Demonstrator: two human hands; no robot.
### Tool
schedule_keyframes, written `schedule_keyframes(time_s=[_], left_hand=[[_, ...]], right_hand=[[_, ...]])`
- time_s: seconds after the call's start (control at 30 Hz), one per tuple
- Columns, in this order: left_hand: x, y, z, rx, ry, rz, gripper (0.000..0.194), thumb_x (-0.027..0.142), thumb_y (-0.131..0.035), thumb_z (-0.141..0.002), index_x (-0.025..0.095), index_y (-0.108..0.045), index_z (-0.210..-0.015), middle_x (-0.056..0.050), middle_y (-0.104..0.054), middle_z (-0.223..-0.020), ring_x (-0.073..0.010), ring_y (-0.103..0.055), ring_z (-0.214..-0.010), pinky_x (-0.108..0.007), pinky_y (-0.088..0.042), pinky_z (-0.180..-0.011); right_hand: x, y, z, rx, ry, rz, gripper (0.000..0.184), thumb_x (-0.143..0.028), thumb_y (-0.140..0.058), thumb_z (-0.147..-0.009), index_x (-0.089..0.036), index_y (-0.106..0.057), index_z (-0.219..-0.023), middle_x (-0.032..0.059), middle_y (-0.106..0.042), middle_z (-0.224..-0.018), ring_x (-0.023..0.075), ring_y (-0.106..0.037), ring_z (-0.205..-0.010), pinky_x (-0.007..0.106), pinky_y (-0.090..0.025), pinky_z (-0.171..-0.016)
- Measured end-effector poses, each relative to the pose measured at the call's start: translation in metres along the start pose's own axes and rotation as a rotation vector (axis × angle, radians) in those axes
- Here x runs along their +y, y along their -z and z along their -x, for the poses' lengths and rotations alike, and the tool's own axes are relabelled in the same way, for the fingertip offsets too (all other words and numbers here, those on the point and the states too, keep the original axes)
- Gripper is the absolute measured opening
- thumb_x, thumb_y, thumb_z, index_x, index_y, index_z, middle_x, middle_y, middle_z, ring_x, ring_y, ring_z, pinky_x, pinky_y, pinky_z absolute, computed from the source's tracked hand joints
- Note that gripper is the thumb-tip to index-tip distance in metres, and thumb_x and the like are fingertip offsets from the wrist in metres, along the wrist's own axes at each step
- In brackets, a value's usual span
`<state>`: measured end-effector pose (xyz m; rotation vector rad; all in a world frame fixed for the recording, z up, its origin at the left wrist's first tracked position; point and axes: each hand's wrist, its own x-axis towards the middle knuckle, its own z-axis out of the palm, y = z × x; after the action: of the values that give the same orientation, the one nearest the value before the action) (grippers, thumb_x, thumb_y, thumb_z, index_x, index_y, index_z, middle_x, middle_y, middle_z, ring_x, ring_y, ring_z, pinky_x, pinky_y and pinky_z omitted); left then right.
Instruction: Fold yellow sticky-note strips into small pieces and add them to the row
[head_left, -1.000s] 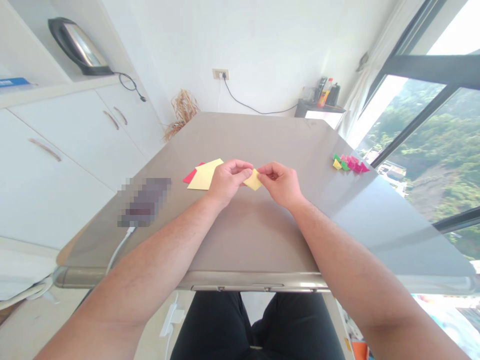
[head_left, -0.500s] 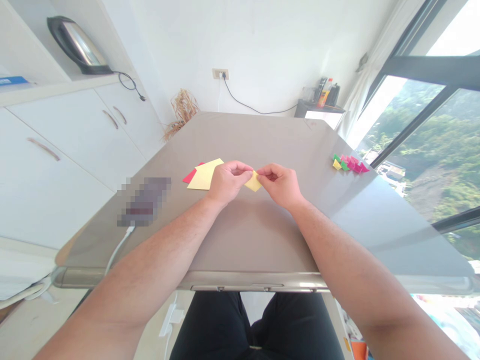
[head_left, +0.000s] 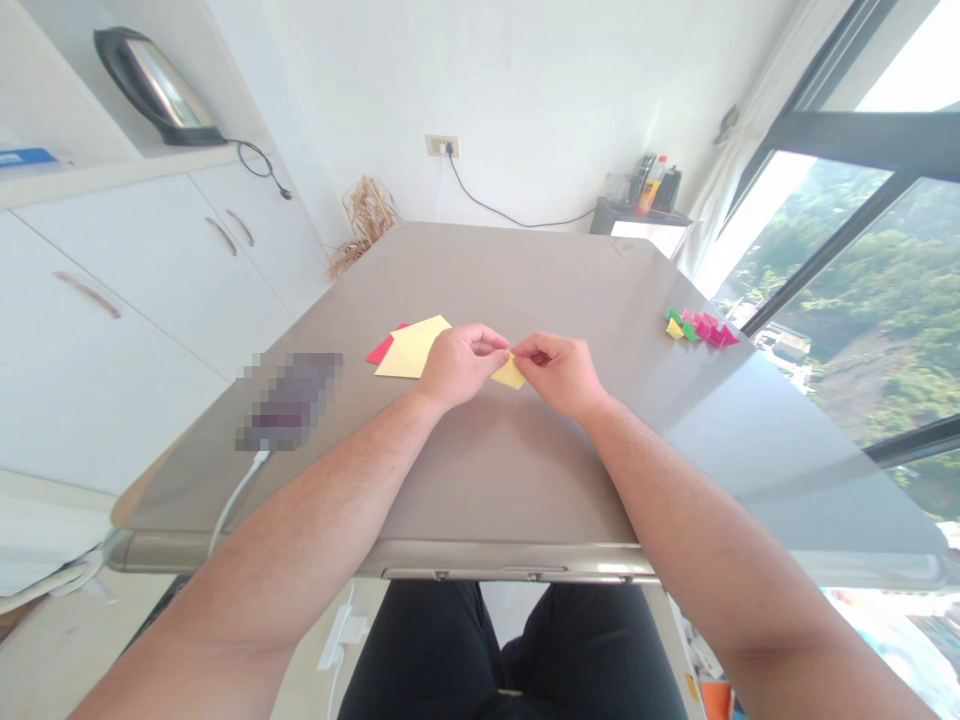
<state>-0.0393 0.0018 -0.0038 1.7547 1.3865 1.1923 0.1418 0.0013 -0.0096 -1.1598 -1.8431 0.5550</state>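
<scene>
Between my fingertips, above the middle of the table, is a small folded piece of yellow paper. My left hand pinches its left side between thumb and fingers. The right side is pinched by my right hand, so the upper part of the paper is mostly hidden. Just left of my left hand lie flat yellow paper sheets, partly covered by that hand. A red sheet sticks out from under them.
Several small folded paper pieces in pink, green and yellow stand at the table's right edge by the window. A blurred-out dark device with a white cable lies at the left. A kettle sits on the shelf.
Both hands have shifted slightly toward each other, fingertips closer together over the yellow paper. The paper's visible part sits a little lower and tilts differently.
</scene>
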Motion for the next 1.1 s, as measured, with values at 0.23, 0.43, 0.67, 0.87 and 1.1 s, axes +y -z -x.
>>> schedule_keyframes(time_s=[0.23,0.43,0.67,0.87,1.1], left_hand=[[-0.006,0.0,-0.001,-0.071,-0.063,-0.069,0.012,0.034,-0.068,-0.081,0.023,-0.071,-0.08,-0.002,-0.073,-0.074,-0.0179,-0.066,-0.069,-0.031,-0.049,-0.064],[-0.005,-0.002,-0.002,0.012,-0.056,0.022,0.013,0.033,-0.066,-0.082,0.021,-0.066,-0.078,-0.002,-0.072,-0.079,-0.0166,-0.064,-0.072,-0.031,-0.05,-0.07],[-0.003,-0.005,0.001,0.103,-0.104,0.11,0.015,0.035,-0.065,-0.083,0.02,-0.065,-0.081,-0.002,-0.071,-0.08,-0.0163,-0.064,-0.075,-0.031,-0.049,-0.072],[0.001,-0.004,0.003,0.165,-0.138,0.078,0.017,0.037,-0.063,-0.085,0.021,-0.064,-0.081,-0.001,-0.07,-0.078,-0.0161,-0.062,-0.072,-0.03,-0.048,-0.07],[0.0,-0.003,0.003,0.165,-0.14,0.084,0.019,0.039,-0.063,-0.086,0.021,-0.064,-0.081,0.0,-0.069,-0.076,-0.0155,-0.06,-0.07,-0.029,-0.047,-0.067]], right_hand=[[0.0,0.001,0.001,-0.034,0.014,0.095,0.014,-0.023,-0.059,-0.08,-0.023,-0.071,-0.074,-0.0019,-0.066,-0.066,0.0137,-0.056,-0.062,0.028,-0.044,-0.062],[-0.005,0.002,-0.002,0.004,-0.155,-0.102,0.017,-0.036,-0.072,-0.075,-0.023,-0.073,-0.085,0.002,-0.074,-0.082,0.0164,-0.064,-0.07,0.031,-0.05,-0.065],[-0.009,0.003,-0.004,0.05,-0.231,-0.229,0.023,-0.043,-0.075,-0.073,-0.021,-0.07,-0.076,0.0015,-0.07,-0.072,0.0142,-0.058,-0.063,0.029,-0.046,-0.059],[-0.012,0.001,-0.004,0.067,-0.235,-0.319,0.023,-0.042,-0.076,-0.073,-0.02,-0.069,-0.074,0.0005,-0.069,-0.07,0.0129,-0.056,-0.06,0.029,-0.046,-0.058],[-0.014,0.001,-0.002,0.095,-0.229,-0.334,0.021,-0.041,-0.073,-0.074,-0.02,-0.07,-0.074,0.0006,-0.068,-0.068,0.0135,-0.056,-0.059,0.029,-0.047,-0.056]])
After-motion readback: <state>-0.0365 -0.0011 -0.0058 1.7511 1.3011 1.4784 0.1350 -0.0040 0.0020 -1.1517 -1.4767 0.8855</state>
